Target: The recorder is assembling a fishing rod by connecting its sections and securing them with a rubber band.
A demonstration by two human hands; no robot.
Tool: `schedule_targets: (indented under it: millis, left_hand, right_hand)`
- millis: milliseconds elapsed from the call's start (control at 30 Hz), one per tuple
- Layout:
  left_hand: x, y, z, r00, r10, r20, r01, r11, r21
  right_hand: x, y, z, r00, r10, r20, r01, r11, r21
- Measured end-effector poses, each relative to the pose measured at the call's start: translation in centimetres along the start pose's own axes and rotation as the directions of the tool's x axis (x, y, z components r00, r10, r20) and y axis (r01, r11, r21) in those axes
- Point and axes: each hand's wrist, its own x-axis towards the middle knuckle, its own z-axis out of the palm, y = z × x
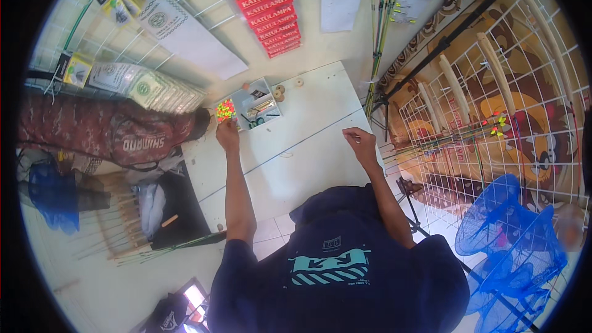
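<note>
Neon-bright small pieces, yellow, pink and green, sit bunched left of the frame's centre, at the left side of an open whitish box. My left hand is at their lower edge, fingers drawn together; I cannot tell whether it has hold of a piece. My right hand hangs near the right edge of the white bench, its fingertips nearly closed, and whether something thin is between them I cannot tell. Round tan pieces lie just beside the box. Red packets hang at upper centre; blue nets fill the lower right.
</note>
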Motion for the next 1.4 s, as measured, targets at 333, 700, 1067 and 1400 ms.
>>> schedule_targets:
  millis: [333, 700, 1067, 1400]
  left_hand:
    - [-0.2, -2.3, -0.7, 0.995, 0.103, -0.018, -0.104, 0.991, -0.079]
    - [1.1, -3.1, 0.3, 0.974, 0.223, 0.046, -0.216, 0.969, -0.118]
    - [1.2, -1.1, 0.7, 0.935, 0.348, -0.066, -0.350, 0.937, -0.017]
    - [2.0, -0.6, 0.9, 0.979, 0.192, -0.062, -0.192, 0.981, 0.010]
  right_hand:
    - [0.0, 0.1, 0.0, 0.998, -0.051, 0.032, 0.051, 0.999, -0.002]
    - [-0.3, -0.2, 0.6, 1.000, 0.010, -0.001, -0.010, 0.999, 0.038]
    - [-0.6, -0.2, 0.4, 1.000, -0.026, -0.010, 0.026, 1.000, 0.017]
    - [-0.8, -0.8, 0.5, 0.996, -0.071, -0.050, 0.073, 0.996, 0.045]
